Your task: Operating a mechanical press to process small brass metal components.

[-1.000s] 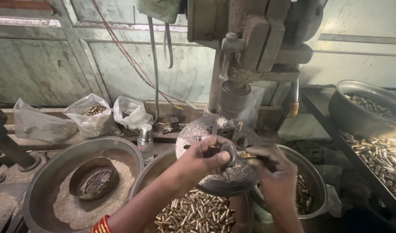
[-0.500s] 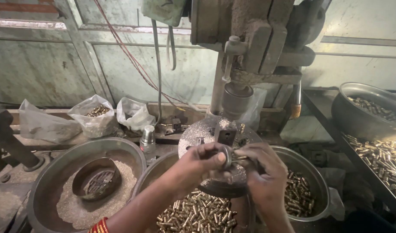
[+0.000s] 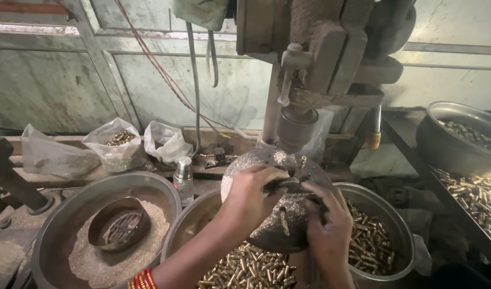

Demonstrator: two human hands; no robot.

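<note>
A round metal work table [image 3: 240,171] covered in brass shavings sits under the spindle [image 3: 294,128] of a drill press. My left hand [image 3: 252,194] rests on the table and pinches a small dark fixture [image 3: 289,185] at its middle. Meeting it from the right, my right hand [image 3: 326,225] has its fingers closed around the same fixture. What lies inside the fixture is hidden by my fingers. Red bangles [image 3: 143,279] circle my left wrist.
Two steel bowls of small brass parts [image 3: 245,267] [image 3: 371,241] stand below the table. A large basin [image 3: 58,230] of shavings with a small bowl [image 3: 118,229] is at left. Plastic bags [image 3: 117,147], a little bottle [image 3: 183,174], and trays of brass pieces [image 3: 470,192] surround the press.
My right hand has come in from the right and closed on the fixture beside my left hand. The view has shifted slightly upward.
</note>
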